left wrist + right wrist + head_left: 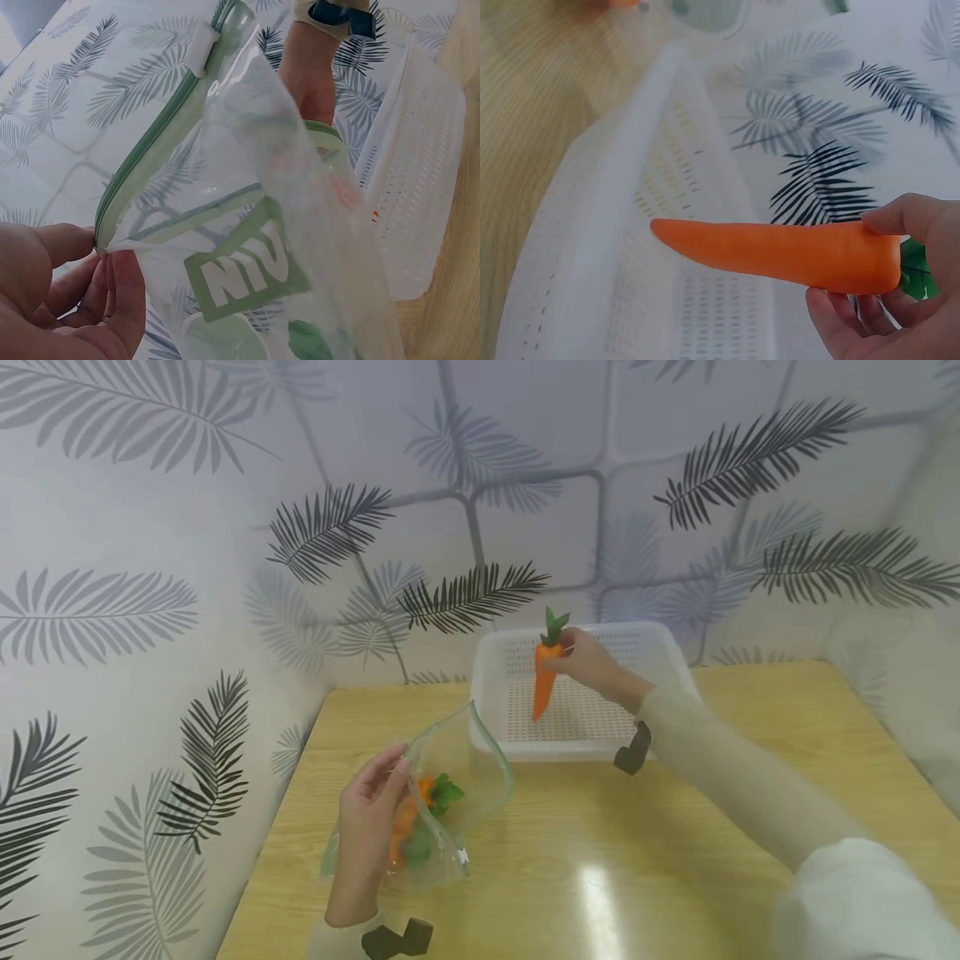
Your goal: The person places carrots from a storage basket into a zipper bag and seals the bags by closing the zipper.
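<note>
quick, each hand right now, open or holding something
Left hand: holding the clear zip bag, pinched at its edge.
Right hand: holding the orange carrot near its leafy end.

Left hand (367,802) pinching, nearer body; right hand (588,663) pinching, arm (750,782) outstretched.

Two hands (367,818) (595,665), one bag (476,781), one basket (555,750) and one unbagged carrot (543,683) show.
</note>
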Tool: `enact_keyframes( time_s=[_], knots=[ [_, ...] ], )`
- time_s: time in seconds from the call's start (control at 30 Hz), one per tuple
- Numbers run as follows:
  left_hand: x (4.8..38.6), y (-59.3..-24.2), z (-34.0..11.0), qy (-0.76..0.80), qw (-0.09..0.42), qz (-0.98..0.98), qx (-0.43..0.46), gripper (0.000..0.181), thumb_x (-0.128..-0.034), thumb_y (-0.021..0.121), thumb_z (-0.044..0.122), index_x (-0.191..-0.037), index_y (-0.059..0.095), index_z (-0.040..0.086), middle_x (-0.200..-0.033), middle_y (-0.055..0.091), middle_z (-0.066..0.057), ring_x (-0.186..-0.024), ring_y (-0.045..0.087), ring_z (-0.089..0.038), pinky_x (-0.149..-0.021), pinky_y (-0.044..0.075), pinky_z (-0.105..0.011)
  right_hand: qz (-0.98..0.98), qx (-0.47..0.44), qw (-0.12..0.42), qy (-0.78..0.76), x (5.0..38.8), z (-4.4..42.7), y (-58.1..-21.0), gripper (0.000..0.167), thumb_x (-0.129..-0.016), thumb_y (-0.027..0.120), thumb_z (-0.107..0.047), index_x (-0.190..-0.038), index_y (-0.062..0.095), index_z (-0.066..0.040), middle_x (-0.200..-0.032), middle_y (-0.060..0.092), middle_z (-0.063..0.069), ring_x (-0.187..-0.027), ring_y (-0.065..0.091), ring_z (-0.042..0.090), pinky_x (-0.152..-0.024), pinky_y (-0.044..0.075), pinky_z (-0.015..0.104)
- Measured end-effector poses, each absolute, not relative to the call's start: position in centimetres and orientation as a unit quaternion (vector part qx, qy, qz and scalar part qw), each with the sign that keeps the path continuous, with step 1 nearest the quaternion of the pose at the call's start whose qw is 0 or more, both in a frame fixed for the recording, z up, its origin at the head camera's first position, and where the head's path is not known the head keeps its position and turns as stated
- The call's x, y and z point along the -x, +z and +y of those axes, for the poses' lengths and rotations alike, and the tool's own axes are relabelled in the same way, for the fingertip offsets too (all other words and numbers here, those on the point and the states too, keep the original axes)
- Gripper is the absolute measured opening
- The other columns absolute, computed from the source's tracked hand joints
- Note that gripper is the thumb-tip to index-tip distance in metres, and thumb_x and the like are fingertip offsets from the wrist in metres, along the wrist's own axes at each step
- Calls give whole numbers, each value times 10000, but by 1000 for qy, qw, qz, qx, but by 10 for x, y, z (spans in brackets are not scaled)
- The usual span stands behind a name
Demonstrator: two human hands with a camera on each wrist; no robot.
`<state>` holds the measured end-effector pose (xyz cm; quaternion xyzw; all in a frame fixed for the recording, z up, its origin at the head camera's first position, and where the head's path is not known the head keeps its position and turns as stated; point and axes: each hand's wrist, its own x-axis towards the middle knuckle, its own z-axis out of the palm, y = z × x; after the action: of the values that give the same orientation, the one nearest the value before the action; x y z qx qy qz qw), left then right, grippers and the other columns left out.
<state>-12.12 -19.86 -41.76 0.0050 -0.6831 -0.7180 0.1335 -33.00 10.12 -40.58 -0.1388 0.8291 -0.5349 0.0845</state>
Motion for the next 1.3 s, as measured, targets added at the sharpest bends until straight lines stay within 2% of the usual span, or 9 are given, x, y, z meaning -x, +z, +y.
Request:
enact_keyframes(
  time_s=[0.1,0.2,0.3,0.47,0.57,0.73,0.93,1.1,1.3],
  knots=[
    [122,-418,-199,-717,135,-684,-2,326,-885,646,240,-1154,620,57,-1075,551,-252,-884,601,-263,-805,538,-316,821,140,80,-547,320,103,-394,534,-831,683,-226,-1267,458,-17,-1188,519,153,-1090,488,295,-893,445,461],
    [122,-417,-198,-716,138,-685,-2,322,-886,644,232,-1151,620,50,-1048,583,-190,-890,601,-285,-802,540,-318,823,141,71,-545,310,104,-384,526,-821,690,-248,-1259,473,-54,-1205,515,132,-1118,474,287,-898,441,479],
    [122,-417,-198,-716,141,-684,-5,319,-887,643,228,-1149,621,46,-1001,601,-130,-869,602,-273,-790,543,-315,828,143,62,-539,300,105,-375,535,-809,701,-293,-1257,481,-100,-1223,512,97,-1154,456,273,-911,425,515],
    [123,-418,-199,-718,142,-681,-7,324,-893,635,217,-1160,614,36,-996,594,-140,-857,602,-233,-786,544,-306,817,163,56,-550,280,110,-360,562,-811,709,-326,-1281,462,-141,-1196,528,50,-1148,466,238,-906,426,497],
    [123,-419,-199,-716,141,-683,-11,317,-897,630,214,-1165,614,46,-1002,592,-144,-852,601,-194,-783,544,-298,806,183,49,-561,269,113,-353,567,-811,720,-319,-1281,463,-132,-1168,544,46,-1113,487,230,-886,445,449],
    [122,-415,-197,-718,133,-684,-14,309,-897,628,209,-1166,615,58,-1049,556,-240,-848,597,-181,-789,542,-297,790,215,30,-573,253,116,-342,553,-805,736,-303,-1261,493,-105,-1155,567,50,-1084,506,210,-882,458,390],
    [117,-404,-192,-719,123,-684,-12,302,-903,621,177,-1163,607,24,-1034,552,-252,-848,598,-190,-801,539,-307,749,250,35,-613,234,117,-329,507,-790,755,-179,-1213,508,-44,-1167,560,80,-1080,537,205,-903,486,305],
    [120,-408,-193,-718,125,-684,-2,314,-907,614,180,-1176,598,19,-1028,572,-196,-850,600,-191,-805,538,-309,728,269,50,-629,223,113,-325,476,-767,767,-110,-1174,532,-33,-1143,576,112,-1035,576,233,-861,513,317],
    [126,-418,-195,-719,135,-681,7,325,-893,635,223,-1160,613,38,-1043,564,-224,-832,601,-188,-786,544,-310,736,294,69,-606,219,104,-334,468,-784,762,-198,-1177,542,-70,-1143,576,87,-1014,600,232,-841,524,337]
  ],
)
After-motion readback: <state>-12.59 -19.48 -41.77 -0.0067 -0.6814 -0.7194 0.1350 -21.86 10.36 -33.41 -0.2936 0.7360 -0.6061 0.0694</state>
